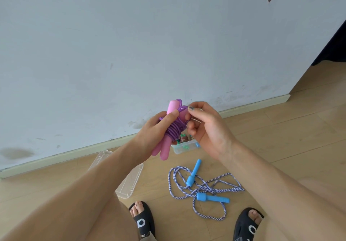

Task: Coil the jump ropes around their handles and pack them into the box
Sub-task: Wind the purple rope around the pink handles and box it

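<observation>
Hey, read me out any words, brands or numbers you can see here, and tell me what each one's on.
Left slipper: white print on the strap, cut off by the frame, not readable.
Right slipper: white print, likewise cut off and not readable.
Jump ropes, box, lid and wall: no text visible.

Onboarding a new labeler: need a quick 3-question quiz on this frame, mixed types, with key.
1. True or false: the blue rope is already coiled around its handles.
2. Which hand grips the pink handles wrapped in purple rope? A) left hand B) right hand
3. Fill in: the clear lid lies on the ____ beside the box.

Key: 1 false, it lies loose on the floor; 2 A, the right hand pinches the rope end; 3 floor.
</observation>
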